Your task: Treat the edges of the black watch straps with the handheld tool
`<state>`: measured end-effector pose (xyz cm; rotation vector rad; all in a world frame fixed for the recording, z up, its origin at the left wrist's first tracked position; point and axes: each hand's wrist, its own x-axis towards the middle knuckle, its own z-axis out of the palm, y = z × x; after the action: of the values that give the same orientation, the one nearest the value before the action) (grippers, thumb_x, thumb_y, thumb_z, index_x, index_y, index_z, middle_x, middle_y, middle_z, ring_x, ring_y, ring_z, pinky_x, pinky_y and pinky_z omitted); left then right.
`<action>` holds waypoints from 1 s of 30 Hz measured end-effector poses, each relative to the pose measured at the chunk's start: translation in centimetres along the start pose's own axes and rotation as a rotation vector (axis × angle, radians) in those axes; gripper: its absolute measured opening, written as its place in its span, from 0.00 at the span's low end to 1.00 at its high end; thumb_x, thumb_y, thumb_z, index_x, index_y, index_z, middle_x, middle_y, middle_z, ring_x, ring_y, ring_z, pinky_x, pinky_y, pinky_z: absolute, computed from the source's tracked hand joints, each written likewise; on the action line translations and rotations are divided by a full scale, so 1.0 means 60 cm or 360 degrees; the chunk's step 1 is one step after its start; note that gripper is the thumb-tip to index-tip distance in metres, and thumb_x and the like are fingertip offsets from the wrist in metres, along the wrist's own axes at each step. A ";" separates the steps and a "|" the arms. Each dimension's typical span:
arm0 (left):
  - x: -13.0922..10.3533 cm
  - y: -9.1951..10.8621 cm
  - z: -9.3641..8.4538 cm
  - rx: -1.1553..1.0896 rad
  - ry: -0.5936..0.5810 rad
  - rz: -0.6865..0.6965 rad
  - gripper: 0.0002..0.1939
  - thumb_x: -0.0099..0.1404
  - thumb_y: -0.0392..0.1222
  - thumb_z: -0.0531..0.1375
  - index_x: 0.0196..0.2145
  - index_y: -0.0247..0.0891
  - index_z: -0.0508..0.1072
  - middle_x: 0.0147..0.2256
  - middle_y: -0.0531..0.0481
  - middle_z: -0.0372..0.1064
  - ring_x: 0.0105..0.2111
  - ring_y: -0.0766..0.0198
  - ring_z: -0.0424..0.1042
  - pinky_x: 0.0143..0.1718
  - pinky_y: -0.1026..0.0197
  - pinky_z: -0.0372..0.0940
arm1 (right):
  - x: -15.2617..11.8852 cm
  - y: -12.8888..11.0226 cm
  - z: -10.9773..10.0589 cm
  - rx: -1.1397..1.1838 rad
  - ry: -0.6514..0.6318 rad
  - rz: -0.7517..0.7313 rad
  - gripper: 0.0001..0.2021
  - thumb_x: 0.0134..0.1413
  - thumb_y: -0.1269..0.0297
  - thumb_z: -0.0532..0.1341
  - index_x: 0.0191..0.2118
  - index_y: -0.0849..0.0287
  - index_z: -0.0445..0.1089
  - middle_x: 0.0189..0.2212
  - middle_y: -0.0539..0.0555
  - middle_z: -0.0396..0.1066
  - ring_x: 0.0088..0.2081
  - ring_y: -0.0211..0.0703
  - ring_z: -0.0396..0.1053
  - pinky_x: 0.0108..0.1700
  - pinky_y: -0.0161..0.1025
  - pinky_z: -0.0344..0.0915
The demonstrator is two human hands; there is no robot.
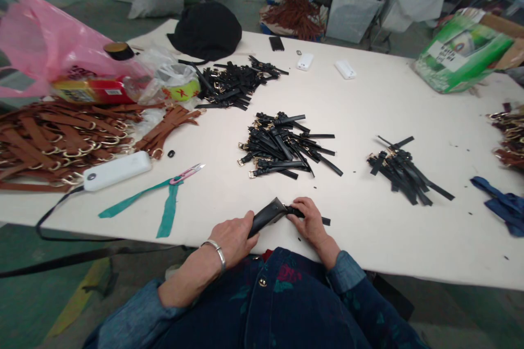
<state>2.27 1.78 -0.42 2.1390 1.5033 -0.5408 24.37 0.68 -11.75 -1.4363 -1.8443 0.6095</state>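
My left hand (235, 237), with a silver bangle at the wrist, is wrapped round a wide black leather strap (266, 218) near the table's front edge. Close to its right end, my right hand (309, 221) pinches a thin black buckle strap (326, 221), whose tail sticks out to the right. Where the two straps meet, the fingers partly hide them. Beyond my hands lies a pile of black buckle straps (282, 144). A smaller black bunch (403, 172) rests to the right. Pink-handled snips (186, 174) with teal ribbon lie to the left.
Brown straps (61, 136), a white power bank (117, 170) and a pink bag (53, 38) fill the left side. A black cap (208, 30) and another black strap pile (237, 82) stand further back. A green bag (462, 57) and blue cloth (503, 207) are at right.
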 end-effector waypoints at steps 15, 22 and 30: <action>0.004 0.003 0.012 -0.0010 0.0051 -0.0040 0.16 0.58 0.52 0.45 0.41 0.41 0.57 0.32 0.45 0.71 0.32 0.55 0.71 0.29 0.57 0.61 | -0.002 0.009 0.004 0.0015 0.0040 0.0004 0.10 0.46 0.66 0.61 0.37 0.57 0.70 0.39 0.57 0.65 0.42 0.45 0.63 0.44 0.44 0.63; 0.000 -0.001 0.002 0.0061 0.0021 0.0035 0.16 0.58 0.51 0.46 0.40 0.41 0.59 0.33 0.44 0.71 0.33 0.54 0.71 0.30 0.56 0.61 | -0.004 0.014 0.004 0.0060 0.0050 0.0033 0.10 0.45 0.66 0.61 0.37 0.56 0.70 0.39 0.57 0.66 0.41 0.45 0.64 0.43 0.45 0.64; 0.003 0.014 -0.006 0.0008 0.0009 -0.0037 0.16 0.58 0.51 0.46 0.41 0.40 0.58 0.34 0.44 0.71 0.34 0.55 0.71 0.32 0.57 0.61 | -0.002 0.013 0.000 0.0094 0.0011 0.0027 0.09 0.45 0.67 0.61 0.37 0.57 0.69 0.39 0.56 0.66 0.42 0.44 0.64 0.45 0.45 0.63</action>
<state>3.16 1.89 -0.10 2.1308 1.5335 -0.5475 24.90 0.79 -12.35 -1.4152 -1.7955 0.6610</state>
